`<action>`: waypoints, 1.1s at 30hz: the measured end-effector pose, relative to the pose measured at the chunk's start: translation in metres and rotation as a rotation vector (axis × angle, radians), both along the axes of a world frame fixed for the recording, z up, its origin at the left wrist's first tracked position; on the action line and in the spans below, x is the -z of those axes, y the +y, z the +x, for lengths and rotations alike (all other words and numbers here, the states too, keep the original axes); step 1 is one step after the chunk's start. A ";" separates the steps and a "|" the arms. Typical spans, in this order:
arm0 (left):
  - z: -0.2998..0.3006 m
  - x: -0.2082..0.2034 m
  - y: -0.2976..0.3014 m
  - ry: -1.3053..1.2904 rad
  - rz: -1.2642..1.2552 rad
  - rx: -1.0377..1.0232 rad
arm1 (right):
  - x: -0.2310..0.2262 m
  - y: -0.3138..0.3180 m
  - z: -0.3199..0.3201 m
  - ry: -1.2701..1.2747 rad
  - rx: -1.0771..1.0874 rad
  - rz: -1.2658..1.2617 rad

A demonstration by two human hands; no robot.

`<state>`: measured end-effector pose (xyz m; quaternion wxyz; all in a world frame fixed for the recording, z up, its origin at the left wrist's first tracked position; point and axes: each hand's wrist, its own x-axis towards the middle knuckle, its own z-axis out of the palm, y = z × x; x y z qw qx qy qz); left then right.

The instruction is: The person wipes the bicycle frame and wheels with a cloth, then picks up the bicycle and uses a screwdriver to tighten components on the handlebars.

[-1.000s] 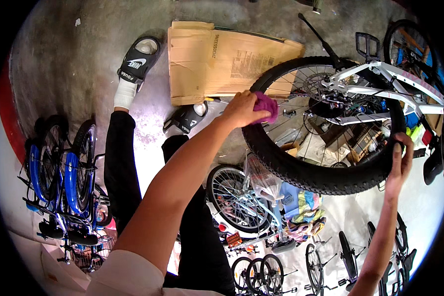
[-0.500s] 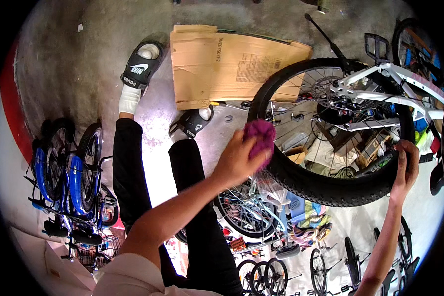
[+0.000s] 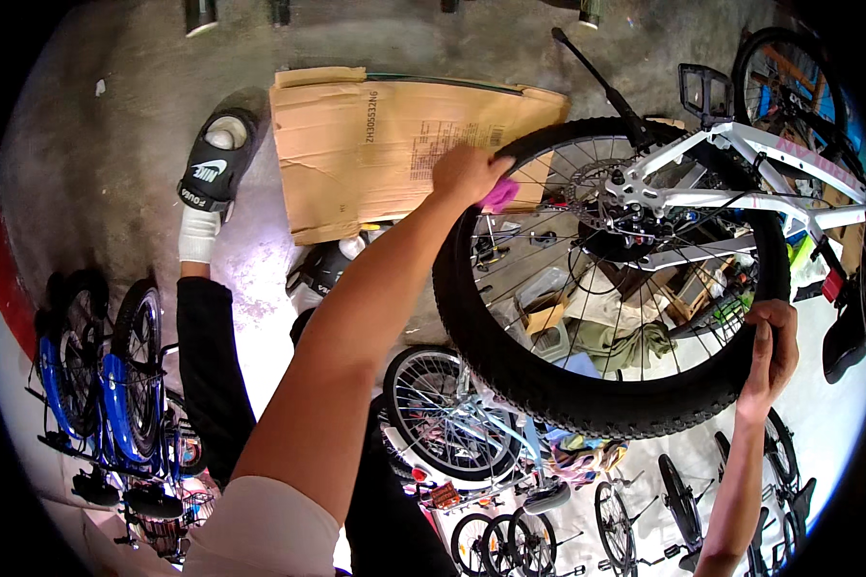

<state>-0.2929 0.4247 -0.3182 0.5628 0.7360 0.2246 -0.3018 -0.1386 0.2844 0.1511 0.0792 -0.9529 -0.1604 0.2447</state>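
A black knobby bicycle tyre (image 3: 467,332) stands in front of me, mounted on the spoked wheel of a white bicycle frame (image 3: 842,171). My left hand (image 3: 470,176) is closed on a purple cloth (image 3: 500,196) at the tyre's upper left edge; its fingers are partly hidden behind the hand. On the lower right of the same tyre, my right hand (image 3: 772,354) grips the rubber, its fingers wrapped over the edge. Near the hub are a brake disc and sprockets. A black kickstand (image 3: 597,82) and a pedal (image 3: 704,94) stick up beyond the wheel.
Flattened cardboard (image 3: 322,159) lies on the concrete floor past my left arm. Blue bicycles (image 3: 115,394) stand at the left, and a light-blue bicycle (image 3: 510,433) is below the tyre. Through the spokes show cloths and boxes. A black saddle (image 3: 845,337) juts out at the right.
My left hand has moved up along the tyre with the purple cloth, to its upper left edge. My right hand keeps its grip on the tyre. The whole view has shifted somewhat.
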 end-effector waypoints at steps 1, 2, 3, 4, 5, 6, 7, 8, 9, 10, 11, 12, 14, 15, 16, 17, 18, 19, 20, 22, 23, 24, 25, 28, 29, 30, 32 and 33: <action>0.022 -0.007 0.002 0.012 -0.024 0.027 | 0.001 -0.002 0.001 -0.011 -0.033 -0.022; 0.027 -0.006 -0.011 -0.063 0.003 -0.013 | 0.002 -0.005 0.000 -0.008 -0.016 -0.017; 0.034 -0.002 -0.023 -0.142 0.035 -0.064 | 0.001 -0.006 0.000 -0.010 -0.009 -0.007; 0.039 0.005 -0.031 -0.220 0.070 -0.115 | 0.001 -0.007 0.000 -0.011 -0.003 0.006; 0.043 0.016 -0.031 -0.186 -0.038 -0.007 | 0.005 -0.007 -0.001 -0.042 0.036 0.027; 0.036 0.030 -0.042 -0.300 -0.017 0.154 | 0.001 -0.002 0.000 -0.048 0.028 0.016; 0.019 0.053 -0.044 -0.406 0.035 0.322 | 0.002 0.000 0.000 -0.048 0.022 0.035; 0.006 0.068 -0.042 -0.505 0.085 0.497 | 0.005 0.000 0.001 -0.045 0.022 0.052; -0.003 0.056 -0.043 -0.428 0.086 0.360 | 0.003 -0.005 0.000 -0.044 0.006 0.049; -0.005 0.050 -0.037 -0.398 0.009 0.393 | 0.003 -0.007 -0.001 -0.049 0.025 0.043; -0.009 0.044 -0.026 -0.365 -0.059 0.427 | 0.002 -0.005 -0.002 -0.053 0.043 0.045; -0.010 0.043 -0.007 -0.330 -0.108 0.460 | 0.006 -0.005 0.000 -0.059 0.059 0.065; -0.030 0.017 0.019 -0.295 -0.249 0.585 | 0.003 -0.004 0.003 -0.027 0.028 0.065; -0.036 0.003 0.029 -0.256 -0.341 0.664 | 0.002 -0.008 0.002 -0.027 0.046 0.057; -0.033 -0.015 0.041 -0.165 -0.476 0.752 | 0.000 -0.011 0.000 -0.024 0.064 0.043; -0.028 -0.032 0.054 -0.090 -0.568 0.717 | -0.002 -0.012 -0.004 -0.027 0.099 0.049; -0.024 -0.043 0.062 -0.013 -0.661 0.675 | -0.005 -0.013 -0.006 -0.036 0.098 0.043; -0.023 -0.031 0.066 0.000 -0.724 0.668 | -0.003 -0.009 -0.004 -0.037 0.082 0.057; -0.018 -0.019 0.064 0.007 -0.825 0.555 | -0.003 -0.006 -0.002 -0.040 0.068 0.063; -0.003 0.000 0.046 -0.101 -0.649 0.136 | -0.001 0.002 0.002 -0.031 0.007 0.043; 0.003 0.012 0.042 -0.120 -0.379 0.105 | 0.007 0.003 0.003 -0.016 -0.013 0.065; 0.010 0.018 0.032 -0.140 -0.131 0.069 | 0.011 0.008 0.005 -0.003 -0.038 0.064; 0.017 0.018 0.013 -0.068 -0.101 0.183 | 0.008 0.009 0.004 -0.022 -0.024 0.043; -0.014 -0.011 -0.026 -0.067 0.039 0.325 | 0.000 0.002 0.002 -0.059 0.023 0.019; -0.017 -0.022 -0.025 0.024 0.052 0.320 | -0.001 -0.001 0.004 -0.069 -0.004 0.030; -0.023 -0.034 -0.018 0.063 0.012 0.372 | -0.002 0.000 0.002 -0.070 0.033 0.032; -0.042 -0.065 0.009 -0.088 -0.058 0.339 | -0.002 -0.002 0.000 -0.078 0.111 0.010; -0.070 -0.056 0.030 -0.033 -0.023 0.347 | 0.003 0.008 0.003 -0.080 0.079 0.055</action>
